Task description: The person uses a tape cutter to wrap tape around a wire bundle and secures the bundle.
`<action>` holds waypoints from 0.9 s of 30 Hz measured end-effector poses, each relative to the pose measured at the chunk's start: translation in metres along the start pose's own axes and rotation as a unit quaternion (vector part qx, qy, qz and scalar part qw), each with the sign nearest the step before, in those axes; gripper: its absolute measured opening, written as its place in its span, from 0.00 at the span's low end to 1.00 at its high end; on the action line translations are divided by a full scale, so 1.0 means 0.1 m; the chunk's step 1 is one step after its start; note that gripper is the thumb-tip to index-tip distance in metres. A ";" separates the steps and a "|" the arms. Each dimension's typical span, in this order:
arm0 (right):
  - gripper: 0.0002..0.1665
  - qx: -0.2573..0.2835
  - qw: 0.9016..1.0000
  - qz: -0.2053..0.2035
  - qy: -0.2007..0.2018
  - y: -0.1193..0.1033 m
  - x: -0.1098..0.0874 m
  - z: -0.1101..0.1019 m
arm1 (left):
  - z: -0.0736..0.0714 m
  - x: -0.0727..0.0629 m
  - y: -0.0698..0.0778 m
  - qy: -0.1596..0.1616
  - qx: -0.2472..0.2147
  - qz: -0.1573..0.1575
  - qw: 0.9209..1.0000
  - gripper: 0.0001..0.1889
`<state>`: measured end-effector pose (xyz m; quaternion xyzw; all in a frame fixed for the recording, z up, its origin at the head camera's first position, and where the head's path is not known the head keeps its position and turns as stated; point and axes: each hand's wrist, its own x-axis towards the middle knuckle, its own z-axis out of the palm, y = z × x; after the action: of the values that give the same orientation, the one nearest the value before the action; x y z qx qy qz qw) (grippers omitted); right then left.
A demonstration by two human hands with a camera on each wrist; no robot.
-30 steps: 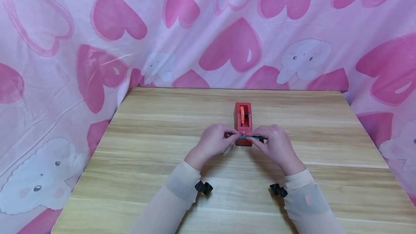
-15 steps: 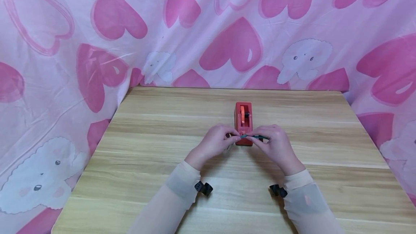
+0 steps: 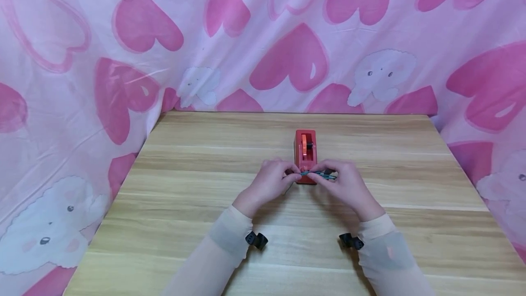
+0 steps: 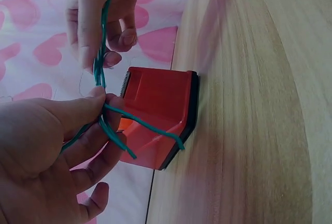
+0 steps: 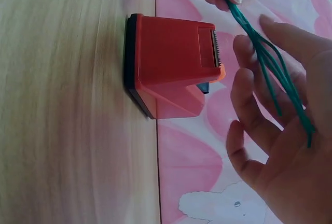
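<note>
A bundle of thin green wires [image 3: 305, 173] stretches between both hands, just over the front of a red tape dispenser [image 3: 307, 162]. My left hand [image 3: 267, 178] pinches it between thumb and forefinger; loose ends [image 4: 150, 126] splay out past those fingers in the left wrist view. On the other side, thumb and forefinger of my right hand [image 3: 347, 184] pinch the same bundle. Several wire ends [image 5: 284, 79] fan out over the right palm in the right wrist view. The dispenser's toothed cutter [image 5: 216, 49] lies close to the fingers.
An orange tape roll [image 3: 304, 144] sits inside the dispenser. Beneath everything is a wood-grain table [image 3: 197, 159]. Pink heart-patterned cloth [image 3: 230, 63] hangs behind and at both sides. Each wrist carries a small black camera [image 3: 256, 240].
The wire ends by my right hand look more spread than before. Both hands keep their places over the dispenser's front, and the head view has shifted slightly.
</note>
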<state>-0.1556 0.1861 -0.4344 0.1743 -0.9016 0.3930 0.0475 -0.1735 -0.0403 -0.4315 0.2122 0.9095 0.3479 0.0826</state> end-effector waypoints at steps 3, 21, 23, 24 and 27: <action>0.08 0.016 0.999 0.033 -0.023 0.01 0.00 0.02 | 0.01 0.00 -0.01 0.008 0.023 0.011 1.000 0.06; 0.12 0.063 0.987 0.107 -0.101 0.03 0.00 0.04 | 0.05 0.01 -0.02 0.038 0.082 0.035 0.995 0.06; 0.12 0.066 0.987 0.104 -0.100 0.03 0.01 0.04 | 0.04 0.01 -0.03 0.045 0.090 0.040 0.994 0.06; 0.12 0.066 0.988 0.101 -0.098 0.02 0.01 0.04 | 0.03 0.01 -0.03 0.048 0.095 0.042 0.993 0.05; 0.11 0.065 0.989 0.098 -0.095 0.02 0.02 0.05 | 0.02 0.00 -0.04 0.055 0.108 0.048 0.991 0.05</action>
<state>-0.1580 0.1829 -0.4387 0.1249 -0.8874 0.4348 -0.0886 -0.1738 -0.0413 -0.4358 0.2442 0.9336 0.2622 -0.0077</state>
